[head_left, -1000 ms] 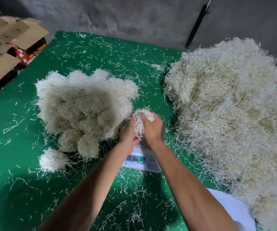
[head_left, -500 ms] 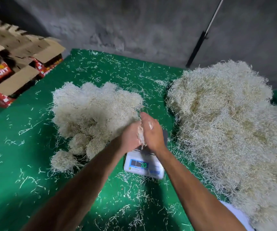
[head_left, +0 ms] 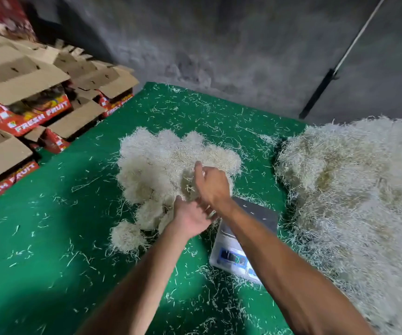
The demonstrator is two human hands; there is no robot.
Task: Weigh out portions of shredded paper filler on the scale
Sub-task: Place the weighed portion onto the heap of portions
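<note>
Both hands meet over the weighed heap: right hand (head_left: 213,183) curls loosely on shreds, left hand (head_left: 190,217) grip unclear. Bare scale (head_left: 248,234) sits just right; unweighed pile (head_left: 354,189) lies farther right.

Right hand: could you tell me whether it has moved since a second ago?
Yes: the right hand left the scale, going leftward over the portioned pile.

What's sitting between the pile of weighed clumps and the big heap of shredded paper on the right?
In the head view, the scale sits there on the green mat, among loose shreds; the right forearm crosses over it.
</note>
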